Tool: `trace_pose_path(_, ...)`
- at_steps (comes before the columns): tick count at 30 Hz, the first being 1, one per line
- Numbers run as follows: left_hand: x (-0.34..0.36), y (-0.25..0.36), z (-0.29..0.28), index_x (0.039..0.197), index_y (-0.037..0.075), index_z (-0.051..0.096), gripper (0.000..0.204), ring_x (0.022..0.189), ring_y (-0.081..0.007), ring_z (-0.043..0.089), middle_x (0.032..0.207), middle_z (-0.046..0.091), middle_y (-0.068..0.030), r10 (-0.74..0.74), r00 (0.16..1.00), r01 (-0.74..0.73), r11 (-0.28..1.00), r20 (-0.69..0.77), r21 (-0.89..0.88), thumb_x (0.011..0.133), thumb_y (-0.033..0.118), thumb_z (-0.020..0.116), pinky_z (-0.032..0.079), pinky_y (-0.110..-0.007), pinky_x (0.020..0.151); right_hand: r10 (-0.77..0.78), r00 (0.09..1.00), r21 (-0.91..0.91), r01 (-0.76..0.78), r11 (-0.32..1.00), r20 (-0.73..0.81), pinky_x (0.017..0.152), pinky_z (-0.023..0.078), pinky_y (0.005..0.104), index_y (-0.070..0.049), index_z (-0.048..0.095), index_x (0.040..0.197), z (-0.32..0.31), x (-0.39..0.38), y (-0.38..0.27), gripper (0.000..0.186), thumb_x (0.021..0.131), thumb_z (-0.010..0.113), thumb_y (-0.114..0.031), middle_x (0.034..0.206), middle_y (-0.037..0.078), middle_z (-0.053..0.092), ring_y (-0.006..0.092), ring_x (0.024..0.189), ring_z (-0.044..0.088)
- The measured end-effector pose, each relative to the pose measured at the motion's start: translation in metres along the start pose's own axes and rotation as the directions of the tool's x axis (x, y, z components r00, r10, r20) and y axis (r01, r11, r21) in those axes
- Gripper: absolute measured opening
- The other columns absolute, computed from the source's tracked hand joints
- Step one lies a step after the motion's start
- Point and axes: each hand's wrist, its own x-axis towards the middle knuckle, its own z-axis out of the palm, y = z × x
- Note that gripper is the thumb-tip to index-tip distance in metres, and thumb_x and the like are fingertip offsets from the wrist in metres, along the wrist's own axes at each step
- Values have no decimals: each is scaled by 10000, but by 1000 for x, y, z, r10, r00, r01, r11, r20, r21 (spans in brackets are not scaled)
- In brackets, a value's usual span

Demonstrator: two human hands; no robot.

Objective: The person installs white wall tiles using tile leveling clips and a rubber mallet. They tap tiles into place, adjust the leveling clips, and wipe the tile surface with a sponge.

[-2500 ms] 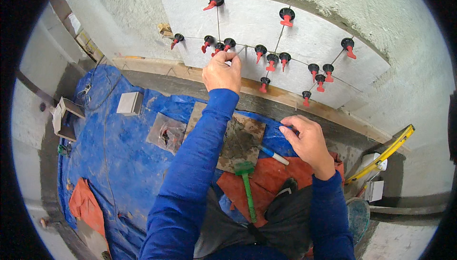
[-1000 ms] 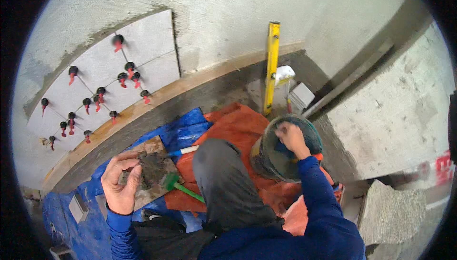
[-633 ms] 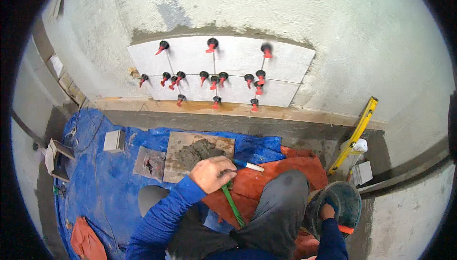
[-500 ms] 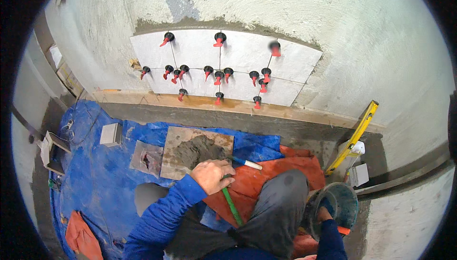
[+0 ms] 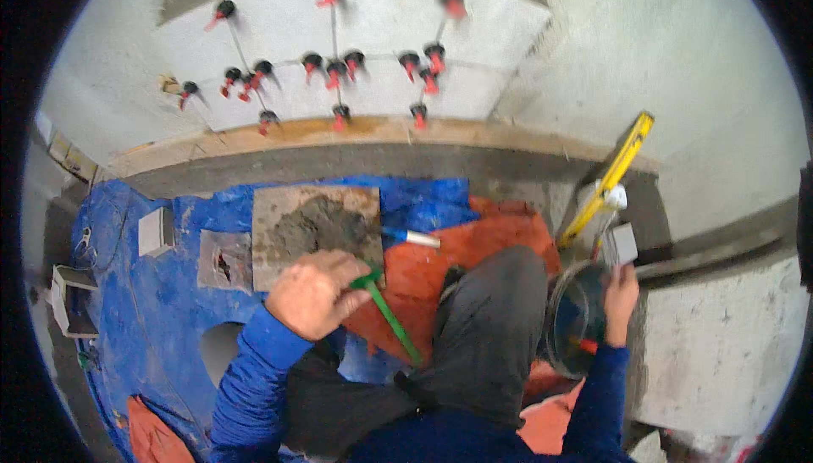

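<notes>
The left hand [image 5: 315,293] now rests curled, its grip loosely pressed on the near edge of the mortar-loaded tile [image 5: 315,227] beside the green-handled hammer [image 5: 388,315], where before it hovered. The right hand [image 5: 621,293] has risen to the bucket [image 5: 569,327] rim; whether its grip closes cannot be told.

Rough grey plaster wall [image 5: 677,56] — white tiles [image 5: 356,31]; blue tarp [image 5: 152,327] over the floor

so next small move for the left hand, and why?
Probably lift the mortar-covered tile: the left hand already rests on its near edge, beside the green-handled tool, while the right hand is over at the bucket.
</notes>
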Motion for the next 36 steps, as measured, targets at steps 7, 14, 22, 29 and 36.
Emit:
trace_pose_path(7,15,-11,23,1196,45,693,380,1042,-417,657,1093,684,-173,-203,949,187,978,241,88,880,248,755,538,-489,881,-541,803,453,591,667,-250,845,547,456,-56,759,1091,65,104,-278,298,965,651,-304,999,184,739,376,942,703)
trace_pose_path(14,10,-20,33,1226,43,671,419,998,-441,662,1107,684,-211,-222,947,207,975,233,85,866,227,782,538,-494,852,-510,831,540,541,645,-223,803,552,473,-44,760,1007,131,122,-386,324,931,663,-344,887,217,739,406,854,714)
trace_pose_path(22,10,-28,29,1242,56,658,420,1038,-446,641,1080,666,-200,-240,948,237,971,211,41,864,209,758,521,-505,872,-468,831,455,556,696,-302,791,529,549,-23,740,890,143,131,-401,261,947,624,-250,881,253,712,472,866,679)
trace_pose_path(29,12,-27,30,1264,70,649,443,1031,-447,645,1072,665,-201,-263,937,256,965,229,59,857,201,765,528,-504,860,-404,870,465,493,735,-284,784,534,548,-22,740,918,138,135,-400,221,933,628,-213,885,247,715,464,876,686)
trace_pose_path(36,14,-24,31,1240,33,651,445,1041,-459,645,1108,672,-212,-275,932,266,961,236,71,858,219,783,524,-502,869,-429,805,343,572,745,-410,770,533,551,-22,728,933,141,153,-371,212,936,627,-209,894,248,713,461,859,681)
